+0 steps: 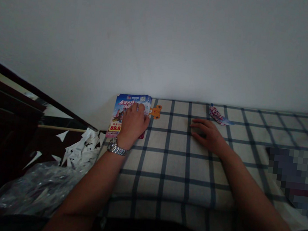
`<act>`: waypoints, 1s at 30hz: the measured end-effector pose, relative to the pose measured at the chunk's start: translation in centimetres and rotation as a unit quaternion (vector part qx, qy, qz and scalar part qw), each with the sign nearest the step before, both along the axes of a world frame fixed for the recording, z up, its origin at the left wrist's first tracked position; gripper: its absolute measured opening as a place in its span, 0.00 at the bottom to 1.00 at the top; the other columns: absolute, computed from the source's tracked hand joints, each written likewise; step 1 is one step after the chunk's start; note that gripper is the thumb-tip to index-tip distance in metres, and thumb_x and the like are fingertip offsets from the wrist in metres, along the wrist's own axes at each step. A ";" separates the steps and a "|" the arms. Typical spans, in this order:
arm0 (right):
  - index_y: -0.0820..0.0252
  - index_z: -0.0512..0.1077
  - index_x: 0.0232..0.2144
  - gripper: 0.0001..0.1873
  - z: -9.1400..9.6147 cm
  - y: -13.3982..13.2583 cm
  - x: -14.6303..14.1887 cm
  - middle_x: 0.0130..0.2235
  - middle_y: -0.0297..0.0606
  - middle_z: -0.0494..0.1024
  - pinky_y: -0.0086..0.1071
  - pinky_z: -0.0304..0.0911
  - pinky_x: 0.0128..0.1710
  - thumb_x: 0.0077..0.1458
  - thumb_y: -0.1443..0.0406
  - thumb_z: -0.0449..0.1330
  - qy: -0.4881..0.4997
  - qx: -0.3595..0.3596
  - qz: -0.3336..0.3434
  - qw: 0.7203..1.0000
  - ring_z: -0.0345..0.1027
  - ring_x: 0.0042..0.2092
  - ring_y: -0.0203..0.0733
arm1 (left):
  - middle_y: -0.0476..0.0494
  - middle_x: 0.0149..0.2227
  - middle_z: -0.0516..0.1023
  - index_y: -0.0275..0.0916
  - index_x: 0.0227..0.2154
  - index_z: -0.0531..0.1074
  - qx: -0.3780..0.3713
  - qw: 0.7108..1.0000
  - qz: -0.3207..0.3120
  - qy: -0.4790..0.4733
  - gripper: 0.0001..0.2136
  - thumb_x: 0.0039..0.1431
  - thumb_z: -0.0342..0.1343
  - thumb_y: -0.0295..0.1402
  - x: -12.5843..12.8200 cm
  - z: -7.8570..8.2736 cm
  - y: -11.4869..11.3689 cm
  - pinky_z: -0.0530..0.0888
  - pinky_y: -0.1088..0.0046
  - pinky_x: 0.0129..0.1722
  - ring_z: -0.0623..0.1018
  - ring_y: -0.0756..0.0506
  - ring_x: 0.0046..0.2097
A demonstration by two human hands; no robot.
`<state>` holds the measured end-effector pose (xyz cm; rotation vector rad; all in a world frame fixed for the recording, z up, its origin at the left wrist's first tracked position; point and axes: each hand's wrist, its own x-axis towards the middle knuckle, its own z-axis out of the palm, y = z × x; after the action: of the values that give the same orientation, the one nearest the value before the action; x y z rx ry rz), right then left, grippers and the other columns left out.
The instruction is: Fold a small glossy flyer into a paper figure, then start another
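Observation:
My left hand [134, 122], with a metal watch at its wrist, rests on a stack of printed flyers [117, 113] at the left end of the checked cloth. Its fingers curl down against the top flyer, and their tips are hidden. Just right of the stack lies an orange bear-shaped paper piece [156, 112]. Farther right, my right hand [206, 134] hovers low over or lies on the cloth, fingers stretched and slightly apart, holding nothing. Beyond it is a narrow, crumpled, colourful paper strip [218, 115].
The checked cloth [174, 166] covers a surface against a pale wall [178, 51]. White paper scraps [82, 150] and a clear plastic bag [43, 184] lie below the left edge, beside a dark wooden rail [35, 87]. A blurred-out dark item [288, 175] sits at the right.

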<state>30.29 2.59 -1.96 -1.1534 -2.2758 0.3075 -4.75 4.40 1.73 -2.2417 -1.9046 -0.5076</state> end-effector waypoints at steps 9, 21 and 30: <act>0.49 0.77 0.53 0.15 0.0 -0.1 0.0 0.59 0.45 0.76 0.58 0.68 0.61 0.64 0.61 0.63 0.001 -0.001 0.000 1.000 0.72 0.60 0.57 | 0.32 0.50 0.73 0.37 0.51 0.67 -0.012 0.999 -0.039 -0.031 0.13 0.65 0.58 0.31 0.3 -0.4 -0.1 0.77 0.52 0.50 0.76 0.32 0.51; 0.49 0.77 0.54 0.16 -0.2 0.1 0.0 0.59 0.46 0.76 0.58 0.69 0.61 0.64 0.61 0.63 0.002 0.002 0.002 1.000 0.72 0.60 0.58 | 0.35 0.49 0.72 0.39 0.46 0.66 -0.014 0.993 -0.065 -0.093 0.08 0.66 0.55 0.28 0.9 0.1 -0.2 0.78 0.56 0.47 0.77 0.37 0.47; 0.50 0.76 0.54 0.16 -0.3 0.2 0.1 0.60 0.46 0.76 0.57 0.68 0.62 0.65 0.61 0.63 -0.012 0.003 0.004 1.000 0.71 0.61 0.57 | 0.39 0.44 0.74 0.40 0.38 0.66 -0.015 0.982 -0.121 -0.142 0.05 0.65 0.54 0.24 2.4 0.5 -0.5 0.77 0.58 0.50 0.76 0.39 0.47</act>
<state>30.39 2.78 -2.27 -1.1500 -2.3017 0.2916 -2.37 3.87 2.23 -2.5531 -1.7724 -0.8822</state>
